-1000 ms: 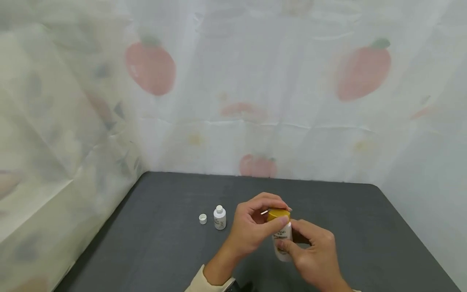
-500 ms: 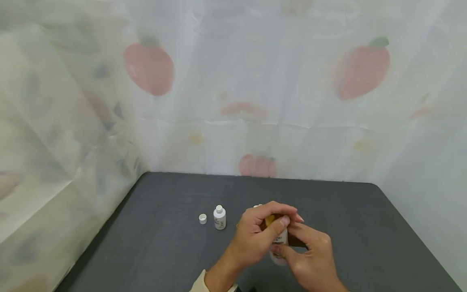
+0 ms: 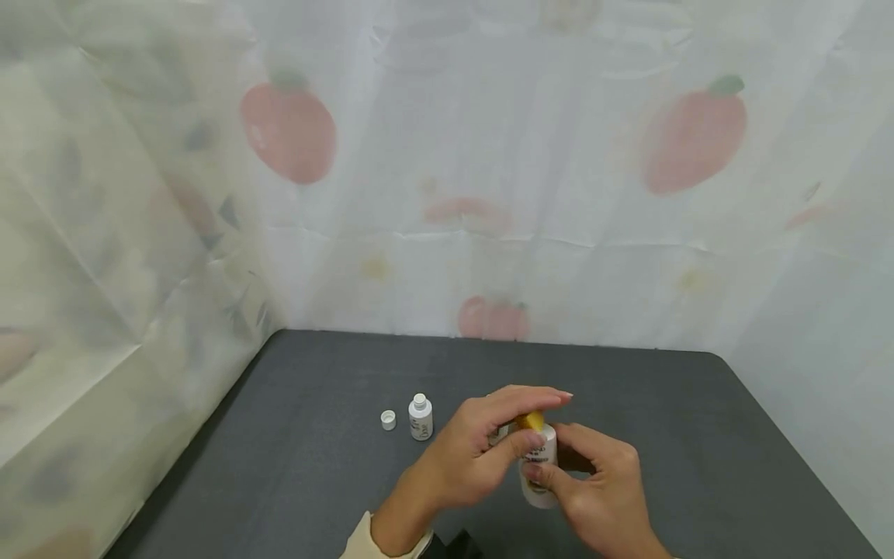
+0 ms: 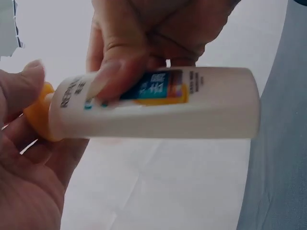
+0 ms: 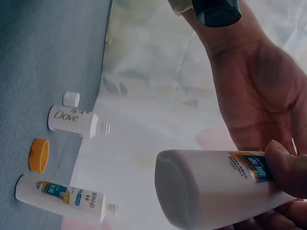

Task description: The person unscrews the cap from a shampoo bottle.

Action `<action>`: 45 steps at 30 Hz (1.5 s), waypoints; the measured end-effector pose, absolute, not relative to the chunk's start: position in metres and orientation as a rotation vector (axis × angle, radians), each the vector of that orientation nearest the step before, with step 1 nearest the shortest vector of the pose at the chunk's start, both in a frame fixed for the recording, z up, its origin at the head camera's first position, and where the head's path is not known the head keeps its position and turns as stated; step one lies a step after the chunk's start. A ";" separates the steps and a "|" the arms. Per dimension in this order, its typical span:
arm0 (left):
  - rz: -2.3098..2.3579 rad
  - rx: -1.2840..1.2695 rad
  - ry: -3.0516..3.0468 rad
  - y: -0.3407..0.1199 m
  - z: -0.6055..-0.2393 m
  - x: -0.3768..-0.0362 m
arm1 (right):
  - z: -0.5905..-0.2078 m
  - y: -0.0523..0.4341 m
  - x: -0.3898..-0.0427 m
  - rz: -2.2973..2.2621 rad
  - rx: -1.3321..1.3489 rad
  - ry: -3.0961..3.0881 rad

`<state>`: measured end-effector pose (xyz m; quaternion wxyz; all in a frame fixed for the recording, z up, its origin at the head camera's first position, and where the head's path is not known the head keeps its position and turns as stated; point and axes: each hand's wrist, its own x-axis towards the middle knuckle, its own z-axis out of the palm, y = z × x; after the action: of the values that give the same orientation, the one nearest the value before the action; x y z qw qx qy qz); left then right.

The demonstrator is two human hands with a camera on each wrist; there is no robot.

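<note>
My right hand [image 3: 604, 481] grips a white REPAND bottle [image 4: 158, 117] round its middle, thumb across the blue-and-yellow label. At the bottle's top, my left hand [image 3: 475, 446] pinches a yellow cap [image 4: 38, 115] between thumb and fingers. In the head view the cap looks tilted against the bottle's shoulder; whether it is still attached I cannot tell. A second REPAND bottle [image 5: 62, 196] stands uncapped on the table, mostly hidden behind my left hand in the head view. Beside it lies another yellow cap [image 5: 39, 155].
To the left stands a small white Dove bottle [image 3: 421, 419] with its narrow neck bare. A white cap [image 3: 388, 420] lies left of it. The dark grey table [image 3: 314, 481] ends at a printed white curtain [image 3: 559, 194] behind and at the sides.
The left fingers have shifted over the cap, covering it and then showing part of it again. The cap now looks more tilted. The right hand keeps its grip on the bottle.
</note>
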<state>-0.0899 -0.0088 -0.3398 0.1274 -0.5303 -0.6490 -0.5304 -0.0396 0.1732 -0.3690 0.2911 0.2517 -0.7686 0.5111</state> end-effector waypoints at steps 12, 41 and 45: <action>-1.661 -1.238 -1.893 -0.001 -0.335 -0.088 | -0.373 0.176 -0.040 1.284 0.684 -2.034; -2.206 -0.780 -1.942 0.003 -0.356 -0.105 | -0.370 0.200 -0.044 1.316 0.557 -2.108; -2.215 -0.701 -1.987 0.005 -0.361 -0.105 | -0.369 0.204 -0.045 1.338 0.477 -2.171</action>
<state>-0.1046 0.0048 -0.3610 0.0424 -0.2292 -0.6494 -0.7239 -0.0447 0.2040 -0.3694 0.2702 0.1772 -0.8056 0.4966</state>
